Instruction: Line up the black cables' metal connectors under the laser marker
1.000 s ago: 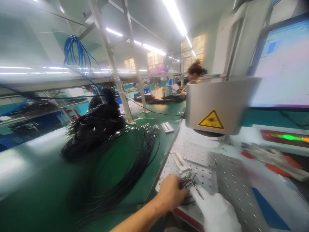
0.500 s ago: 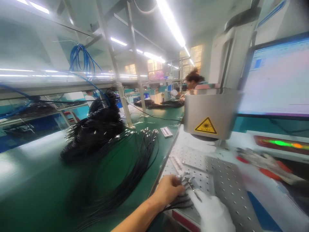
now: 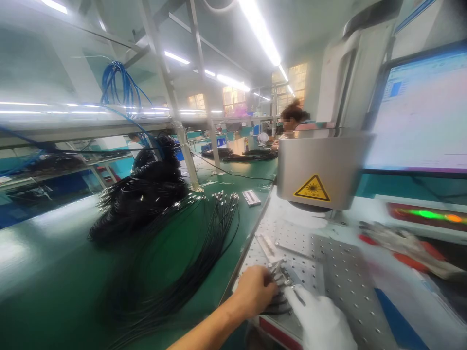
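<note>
My left hand (image 3: 257, 289), bare, is closed with its fingers curled over a small bunch of black cables at the near edge of the perforated metal plate (image 3: 341, 272). Silvery metal cable ends (image 3: 280, 273) stick out beyond its fingers. My right hand (image 3: 323, 318) wears a white glove and sits just to the right, its fingertips closed at one of these metal ends. The finger contact is blurred and partly hidden. Below my left hand, black cables (image 3: 279, 307) run out over the machine's edge.
A metal laser head (image 3: 321, 165) with a yellow warning sign (image 3: 313, 188) hangs over the plate. On the green table (image 3: 65, 272) lie a cable bundle (image 3: 207, 257) and a black cable heap (image 3: 142, 199). Red-and-grey gloves (image 3: 404, 243) lie right, below a monitor (image 3: 423, 112). A person (image 3: 294, 116) sits beyond.
My hands stay together at the metal cable ends, with only a slight shift of the fingers. The view has moved a little.
</note>
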Action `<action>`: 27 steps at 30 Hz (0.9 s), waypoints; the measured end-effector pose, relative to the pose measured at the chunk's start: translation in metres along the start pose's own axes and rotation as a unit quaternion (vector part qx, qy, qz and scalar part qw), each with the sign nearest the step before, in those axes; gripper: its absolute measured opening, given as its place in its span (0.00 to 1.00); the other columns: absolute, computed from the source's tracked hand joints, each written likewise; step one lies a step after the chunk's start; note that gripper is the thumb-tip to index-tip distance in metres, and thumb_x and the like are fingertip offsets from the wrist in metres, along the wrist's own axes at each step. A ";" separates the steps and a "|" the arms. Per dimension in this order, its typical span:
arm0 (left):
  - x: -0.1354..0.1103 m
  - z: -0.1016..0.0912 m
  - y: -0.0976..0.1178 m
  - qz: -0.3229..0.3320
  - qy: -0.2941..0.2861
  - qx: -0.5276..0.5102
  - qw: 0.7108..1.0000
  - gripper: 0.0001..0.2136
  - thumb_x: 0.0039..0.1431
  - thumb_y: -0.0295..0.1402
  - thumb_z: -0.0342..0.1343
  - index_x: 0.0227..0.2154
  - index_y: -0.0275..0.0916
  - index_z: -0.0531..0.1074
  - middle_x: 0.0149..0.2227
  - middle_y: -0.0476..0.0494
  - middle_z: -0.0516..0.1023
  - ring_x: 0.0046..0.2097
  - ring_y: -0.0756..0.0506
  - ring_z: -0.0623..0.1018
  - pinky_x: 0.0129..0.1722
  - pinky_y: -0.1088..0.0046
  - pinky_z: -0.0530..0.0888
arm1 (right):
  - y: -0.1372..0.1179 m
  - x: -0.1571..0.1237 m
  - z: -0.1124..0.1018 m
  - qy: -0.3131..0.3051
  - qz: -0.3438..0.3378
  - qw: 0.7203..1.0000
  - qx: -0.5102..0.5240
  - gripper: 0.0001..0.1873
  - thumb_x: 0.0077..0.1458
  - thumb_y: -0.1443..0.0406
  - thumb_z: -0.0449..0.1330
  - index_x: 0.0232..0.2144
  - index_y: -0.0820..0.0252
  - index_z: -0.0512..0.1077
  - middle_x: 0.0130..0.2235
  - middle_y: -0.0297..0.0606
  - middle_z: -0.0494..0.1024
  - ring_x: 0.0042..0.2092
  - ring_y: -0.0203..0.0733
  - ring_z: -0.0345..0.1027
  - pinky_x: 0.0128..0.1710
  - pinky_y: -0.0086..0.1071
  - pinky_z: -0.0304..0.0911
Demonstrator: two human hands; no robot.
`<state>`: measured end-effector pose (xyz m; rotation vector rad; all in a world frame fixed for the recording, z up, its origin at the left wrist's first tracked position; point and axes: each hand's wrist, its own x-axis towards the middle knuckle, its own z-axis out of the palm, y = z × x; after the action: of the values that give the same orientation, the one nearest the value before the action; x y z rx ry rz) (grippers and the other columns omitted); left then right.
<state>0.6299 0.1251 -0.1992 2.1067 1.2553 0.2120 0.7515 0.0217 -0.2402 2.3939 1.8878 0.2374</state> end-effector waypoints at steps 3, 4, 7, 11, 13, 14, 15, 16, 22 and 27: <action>0.001 0.002 0.002 -0.005 0.010 0.024 1.000 0.11 0.49 0.30 0.52 0.17 0.39 0.56 0.18 0.55 0.54 0.26 0.52 0.56 0.27 0.71 0.52 | 0.000 -0.001 -0.004 0.007 0.012 1.000 -0.006 0.38 0.50 0.80 0.44 0.52 0.36 0.71 0.54 0.29 0.72 0.36 0.41 0.72 0.35 0.34 0.70; 0.001 0.003 0.002 -0.007 0.012 0.028 1.000 0.11 0.49 0.30 0.52 0.17 0.39 0.56 0.18 0.54 0.54 0.26 0.52 0.56 0.27 0.71 0.52 | 0.000 -0.002 -0.005 0.011 0.014 1.000 -0.010 0.38 0.50 0.80 0.44 0.52 0.35 0.71 0.55 0.28 0.72 0.36 0.41 0.72 0.35 0.34 0.70; 0.003 0.005 0.000 -0.014 0.006 0.021 1.000 0.09 0.47 0.30 0.52 0.18 0.39 0.58 0.19 0.54 0.57 0.27 0.51 0.59 0.28 0.71 0.53 | 0.000 -0.005 -0.010 0.032 0.008 0.999 -0.020 0.40 0.49 0.80 0.44 0.52 0.32 0.70 0.56 0.25 0.71 0.35 0.40 0.71 0.35 0.33 0.71; 0.005 0.005 -0.001 -0.012 -0.002 0.004 1.000 0.06 0.46 0.30 0.52 0.18 0.38 0.63 0.20 0.52 0.61 0.28 0.50 0.62 0.28 0.71 0.54 | 0.002 -0.004 -0.016 0.028 0.007 1.000 0.001 0.41 0.48 0.80 0.45 0.55 0.35 0.68 0.51 0.33 0.75 0.34 0.39 0.70 0.36 0.31 0.70; 0.006 0.004 0.000 -0.020 -0.007 0.010 1.000 0.05 0.46 0.30 0.52 0.19 0.38 0.65 0.21 0.51 0.61 0.29 0.49 0.63 0.29 0.71 0.54 | 0.003 -0.001 -0.018 0.002 0.005 1.000 0.014 0.41 0.48 0.80 0.45 0.57 0.37 0.67 0.49 0.35 0.76 0.35 0.40 0.70 0.37 0.31 0.69; 0.006 0.005 0.001 -0.024 -0.009 0.016 1.000 0.05 0.46 0.30 0.52 0.19 0.38 0.65 0.21 0.51 0.62 0.29 0.49 0.62 0.29 0.70 0.54 | 0.004 0.001 -0.019 -0.005 0.005 1.000 0.018 0.41 0.48 0.80 0.45 0.57 0.38 0.67 0.48 0.36 0.77 0.36 0.40 0.70 0.37 0.31 0.69; 0.005 0.005 0.002 -0.029 -0.010 0.023 0.999 0.05 0.47 0.30 0.52 0.19 0.38 0.66 0.21 0.50 0.62 0.29 0.49 0.61 0.29 0.70 0.54 | 0.004 0.003 -0.020 -0.007 0.004 1.000 0.019 0.41 0.48 0.80 0.45 0.57 0.38 0.67 0.47 0.35 0.77 0.36 0.41 0.70 0.37 0.31 0.69; 0.005 0.006 0.004 -0.030 -0.010 0.028 0.999 0.05 0.47 0.30 0.52 0.19 0.38 0.67 0.21 0.50 0.62 0.28 0.49 0.61 0.29 0.70 0.54 | 0.004 0.005 -0.021 -0.003 0.001 1.000 0.018 0.40 0.48 0.81 0.44 0.56 0.38 0.68 0.47 0.34 0.77 0.36 0.41 0.70 0.36 0.31 0.68; 0.005 0.008 0.004 -0.020 0.000 0.001 1.000 0.03 0.46 0.27 0.54 0.20 0.37 0.70 0.23 0.47 0.67 0.31 0.47 0.64 0.32 0.69 0.56 | 0.004 0.005 -0.021 0.042 -0.024 0.999 0.007 0.36 0.52 0.80 0.42 0.52 0.42 0.72 0.47 0.34 0.76 0.35 0.39 0.69 0.34 0.31 0.66; 0.007 -0.002 -0.007 -0.044 -0.017 -0.107 0.993 0.05 0.42 0.30 0.59 0.25 0.35 0.74 0.22 0.52 0.67 0.29 0.50 0.66 0.30 0.73 0.59 | 0.000 0.011 -0.011 0.010 -0.028 0.999 -0.025 0.39 0.48 0.80 0.46 0.54 0.38 0.70 0.54 0.32 0.73 0.37 0.42 0.71 0.35 0.35 0.69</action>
<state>0.6275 0.1345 -0.2033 1.8607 1.2454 0.2597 0.7524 0.0317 -0.2281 2.3128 1.9309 0.3024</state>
